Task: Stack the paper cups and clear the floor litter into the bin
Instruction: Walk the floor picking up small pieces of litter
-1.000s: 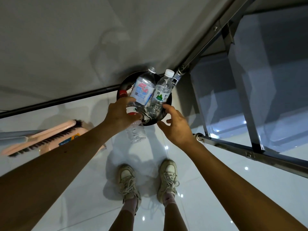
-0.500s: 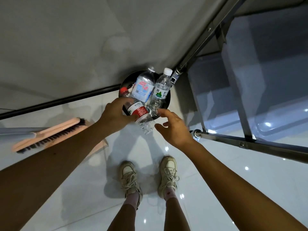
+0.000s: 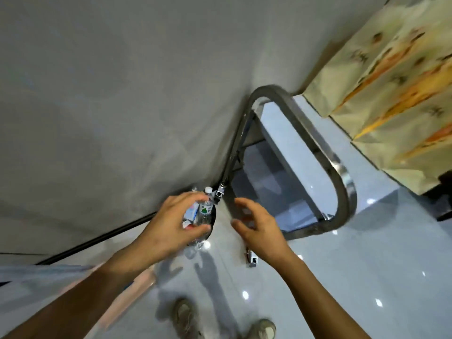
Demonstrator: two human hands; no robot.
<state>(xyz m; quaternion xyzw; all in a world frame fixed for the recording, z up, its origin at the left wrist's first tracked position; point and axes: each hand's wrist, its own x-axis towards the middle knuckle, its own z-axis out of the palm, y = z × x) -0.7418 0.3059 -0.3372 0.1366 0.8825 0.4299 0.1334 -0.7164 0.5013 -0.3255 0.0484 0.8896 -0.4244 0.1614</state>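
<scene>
1. The bin (image 3: 213,220) sits low of centre on the floor (image 3: 367,265). Only a sliver of its dark rim shows past your left hand (image 3: 168,228).
2. Two bottles stand in it: a green-label bottle (image 3: 205,210) with a white cap, and a blue-label bottle (image 3: 192,212) touching it on the 9 o'clock side.
3. Your left hand is curled round the red-label bottle (image 3: 187,224). A second ago that bottle was at the bin's near rim. Now it is over the mouth, with its clear end poking out at 6 o'clock of the hand. Blur hides whether it is resting on the other bottles.
4. Your right hand (image 3: 259,233) has drawn back from the rim to 3 o'clock of the bin. Its fingers are spread wide and it holds nothing.
5. Your head has swung up and to the right. The rounded metal frame (image 3: 343,182) at 2 o'clock of the bin now shows whole, and a patterned curtain (image 3: 396,99) has come in beyond it.
6. The pink brush (image 3: 137,282) has smeared into a blur at 8 o'clock. Your shoes (image 3: 186,319) have dropped to the 6 o'clock edge.
7. My reading is that this bottle is nearly binned and only needs letting go. The bin looks full, so it may roll back out.
8. No paper cups are in view, so the stacking can't be judged.
</scene>
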